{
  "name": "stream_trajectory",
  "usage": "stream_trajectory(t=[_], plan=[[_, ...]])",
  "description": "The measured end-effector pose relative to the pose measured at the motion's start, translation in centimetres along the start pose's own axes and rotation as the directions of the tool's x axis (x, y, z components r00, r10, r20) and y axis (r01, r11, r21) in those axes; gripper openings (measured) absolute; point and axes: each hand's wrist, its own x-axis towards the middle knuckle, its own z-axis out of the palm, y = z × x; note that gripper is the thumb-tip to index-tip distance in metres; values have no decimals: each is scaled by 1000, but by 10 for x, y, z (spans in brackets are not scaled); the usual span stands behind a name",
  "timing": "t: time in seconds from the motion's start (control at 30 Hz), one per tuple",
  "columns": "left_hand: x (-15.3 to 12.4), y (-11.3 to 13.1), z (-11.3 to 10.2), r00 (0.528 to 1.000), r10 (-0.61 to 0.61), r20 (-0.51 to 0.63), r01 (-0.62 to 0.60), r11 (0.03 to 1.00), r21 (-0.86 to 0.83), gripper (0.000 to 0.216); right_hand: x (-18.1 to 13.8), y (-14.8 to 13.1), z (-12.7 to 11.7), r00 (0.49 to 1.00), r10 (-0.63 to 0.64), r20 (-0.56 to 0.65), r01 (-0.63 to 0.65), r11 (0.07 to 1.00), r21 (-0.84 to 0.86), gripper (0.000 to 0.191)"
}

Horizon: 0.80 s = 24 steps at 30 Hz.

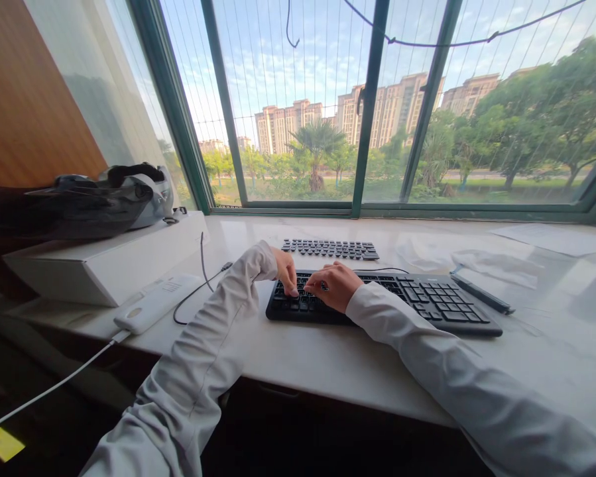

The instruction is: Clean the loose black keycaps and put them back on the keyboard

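A black keyboard (427, 301) lies on the white window ledge (327, 358) in front of me. My left hand (285, 270) rests on its left end, fingers bent down onto the keys and holding nothing. My right hand (333, 285) is just beside it over the left-middle keys, fingers curled loosely with the tips on or near the keys; what, if anything, they pinch is too small to see. Both arms wear pale long sleeves. A second, smaller set of black keys (330, 249) lies flat behind the keyboard.
A white box (109, 262) with a dark bag (73, 202) on it stands at the left. A white power bank (153, 303) with cables lies near the front edge. A black pen-like tool (481, 293) and clear plastic (491, 265) lie at the right. Windows run behind.
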Motion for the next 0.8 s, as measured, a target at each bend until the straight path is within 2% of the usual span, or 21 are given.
stream_trajectory(t=[0.13, 0.23, 0.37, 0.47, 0.63, 0.8], plan=[[2, -6, 11, 990, 118, -79, -107, 986, 131, 7, -1, 0, 2, 1000, -14, 12, 14, 1000, 2, 20], [4, -10, 10, 985, 167, -35, -160, 976, 148, 4, -1, 1, 3, 999, -32, 18, 32, 999, 3, 20], [5, -10, 1, 988, 129, 80, -139, 982, 130, 24, -1, 1, 4, 998, -50, 34, 50, 999, -1, 20], [7, -8, -3, 989, 79, 124, -98, 983, 154, 32, -1, 0, 3, 998, -47, 47, 47, 999, -9, 20], [6, -7, -1, 993, 64, 104, -81, 981, 175, 30, -1, -1, 2, 997, -33, 65, 34, 999, -18, 20], [6, -5, -2, 994, 65, 91, -81, 980, 182, 31, -1, -3, 1, 995, -87, 52, 87, 996, 2, 20]])
